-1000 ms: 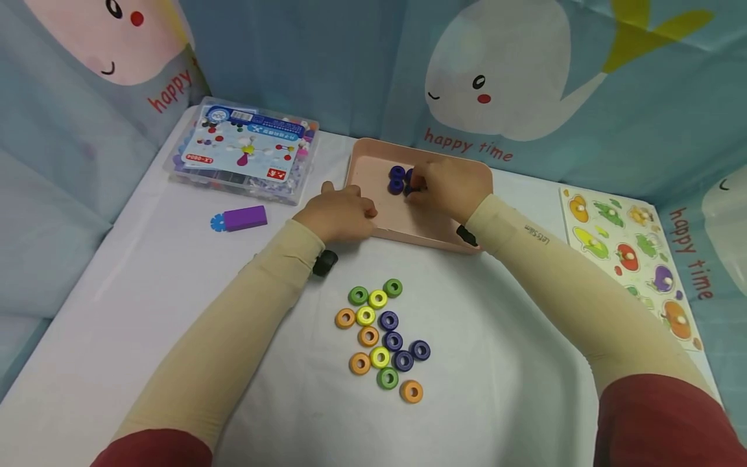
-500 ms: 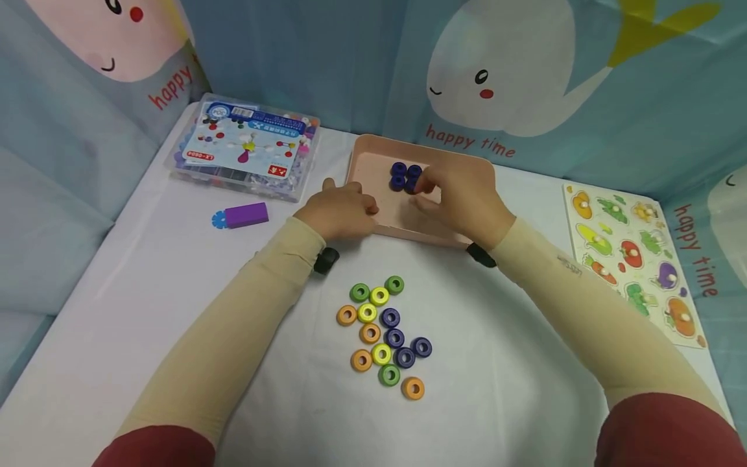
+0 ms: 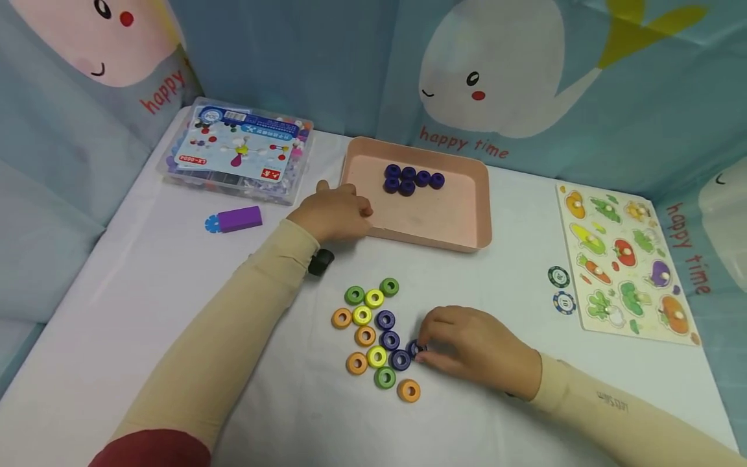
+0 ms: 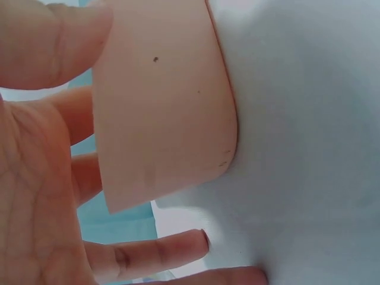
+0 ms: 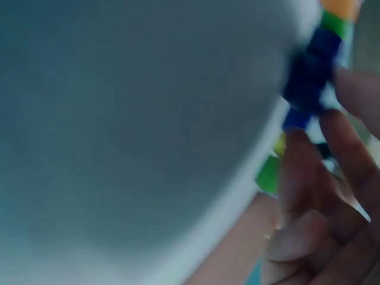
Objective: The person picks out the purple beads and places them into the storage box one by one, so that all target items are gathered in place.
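My left hand holds the front left corner of a shallow pink tray; in the left wrist view, the thumb lies over the rim and some fingers pass behind the wall. Inside the tray, several dark blue ring beads sit in two short rows. On the table, my right hand pinches a dark blue ring bead between thumb and fingertips. That bead looks blurred in the right wrist view. Beside it lie more dark blue, yellow, green and orange ring beads.
A clear box with a printed label stands at the back left, behind a purple block and a blue toothed disc. At right lie a vegetable peg puzzle and two round chips.
My right hand has left the tray and come down to the loose beads near the front. It uncovered the beads in the tray. My left hand stays at the tray's corner.
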`<state>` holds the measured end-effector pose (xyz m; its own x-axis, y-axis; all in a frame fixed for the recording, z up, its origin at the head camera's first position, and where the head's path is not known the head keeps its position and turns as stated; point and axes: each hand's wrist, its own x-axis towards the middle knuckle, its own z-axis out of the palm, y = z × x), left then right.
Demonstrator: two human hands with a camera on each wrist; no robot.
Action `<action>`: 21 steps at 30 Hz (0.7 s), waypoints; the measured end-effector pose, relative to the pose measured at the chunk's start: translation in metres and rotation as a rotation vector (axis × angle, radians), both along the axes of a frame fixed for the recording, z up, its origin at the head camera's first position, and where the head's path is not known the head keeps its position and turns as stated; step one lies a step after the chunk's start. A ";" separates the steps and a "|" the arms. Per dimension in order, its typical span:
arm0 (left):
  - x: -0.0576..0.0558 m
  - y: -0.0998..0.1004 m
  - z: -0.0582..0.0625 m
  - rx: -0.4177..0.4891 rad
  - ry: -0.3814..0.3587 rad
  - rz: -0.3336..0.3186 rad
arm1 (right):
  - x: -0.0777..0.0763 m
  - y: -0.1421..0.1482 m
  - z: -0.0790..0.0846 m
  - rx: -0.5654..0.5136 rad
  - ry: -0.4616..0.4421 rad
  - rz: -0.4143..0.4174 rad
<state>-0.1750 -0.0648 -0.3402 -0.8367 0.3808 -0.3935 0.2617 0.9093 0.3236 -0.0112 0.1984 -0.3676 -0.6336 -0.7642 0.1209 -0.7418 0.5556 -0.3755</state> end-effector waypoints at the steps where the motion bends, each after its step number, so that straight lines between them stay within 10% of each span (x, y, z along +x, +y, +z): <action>1: 0.000 -0.001 0.000 -0.001 0.001 0.001 | 0.003 0.001 -0.003 0.000 0.012 -0.004; 14: 0.000 -0.002 -0.001 -0.002 0.000 -0.013 | 0.009 0.000 -0.006 0.007 0.087 0.046; 21: 0.001 -0.002 0.000 -0.001 0.006 -0.008 | -0.053 -0.001 0.047 0.021 0.049 -0.213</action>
